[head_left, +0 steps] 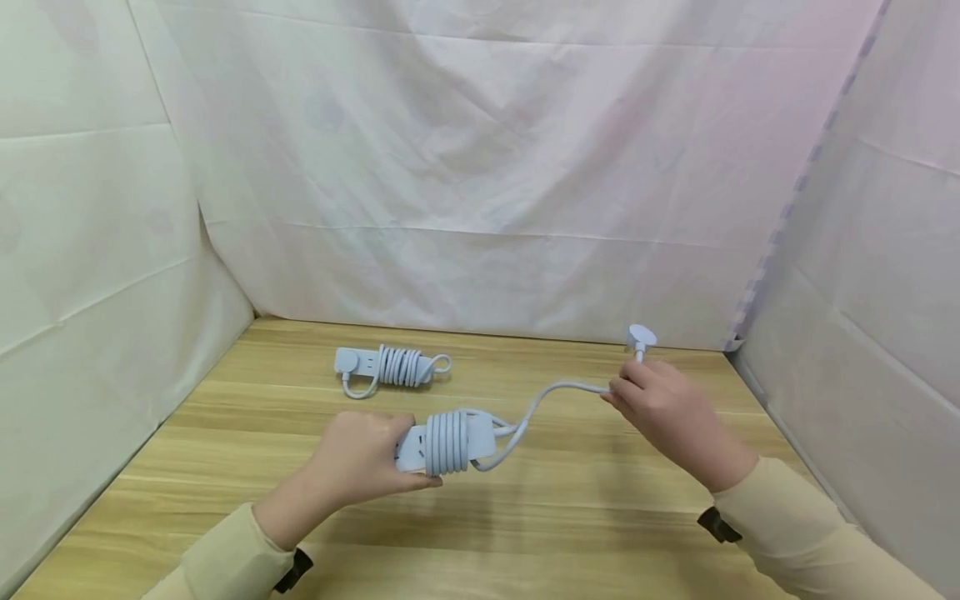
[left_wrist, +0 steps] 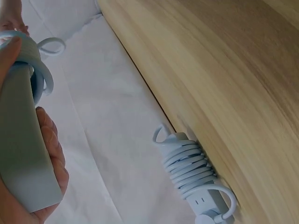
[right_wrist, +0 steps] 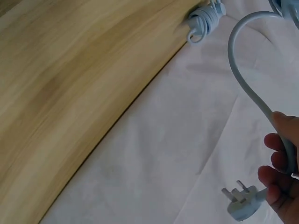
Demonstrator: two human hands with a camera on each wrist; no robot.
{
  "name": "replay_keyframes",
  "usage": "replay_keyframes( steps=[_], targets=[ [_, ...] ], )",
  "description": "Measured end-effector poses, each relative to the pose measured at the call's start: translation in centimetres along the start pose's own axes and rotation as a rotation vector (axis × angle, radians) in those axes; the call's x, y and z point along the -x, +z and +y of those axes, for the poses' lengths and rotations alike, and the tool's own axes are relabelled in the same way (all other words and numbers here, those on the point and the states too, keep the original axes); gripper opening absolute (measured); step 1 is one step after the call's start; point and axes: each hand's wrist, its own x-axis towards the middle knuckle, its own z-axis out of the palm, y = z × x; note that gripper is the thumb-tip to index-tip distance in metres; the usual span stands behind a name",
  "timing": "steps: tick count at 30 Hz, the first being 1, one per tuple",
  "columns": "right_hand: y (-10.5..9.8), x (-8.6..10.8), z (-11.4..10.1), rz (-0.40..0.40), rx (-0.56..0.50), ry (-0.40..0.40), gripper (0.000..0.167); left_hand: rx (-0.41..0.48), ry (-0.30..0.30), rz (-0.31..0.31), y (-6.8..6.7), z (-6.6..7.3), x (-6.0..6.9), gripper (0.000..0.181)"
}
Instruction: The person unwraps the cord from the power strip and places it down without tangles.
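"Head view: where is the held power strip [head_left: 447, 443], and which way does it point?"

"Above the tabletop [head_left: 525, 533], its long axis running left to right, right end slightly higher in view, sockets facing the camera. The left hand [head_left: 356, 458] curls its fingers round the left end."

"And the right hand [head_left: 671, 417]?"

"Its fingers pinch the cord [head_left: 570, 385] near the plug [head_left: 641, 336], which juts up past them."

"The second strip [head_left: 401, 367]?"

"It lies on the tabletop farther back, near the white cloth [head_left: 480, 275], also lengthwise left to right. Any writing on either is too small to read."
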Motion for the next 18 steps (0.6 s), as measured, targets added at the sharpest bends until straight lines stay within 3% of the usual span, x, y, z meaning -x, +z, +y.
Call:
replay_keyframes(
  steps=[5, 11, 18],
  targets=[
    [1.7, 1.2, 0.1, -0.117, -0.026, 0.079, 0.052, 0.043, -0.08, 0.015, 0.0, 0.1, 0.0, 0.058],
    [3.2, 2.2, 0.0, -0.35, -0.161, 0.257, 0.017, 0.084, -0.191, 0.012, 0.0, 0.1, 0.0, 0.057],
    [5.1, 2.8, 0.3, -0.529, -0.287, 0.443, 0.017, 0.133, -0.295, -0.041, -0.1, 0.5, -0.4, 0.059]
  ],
)
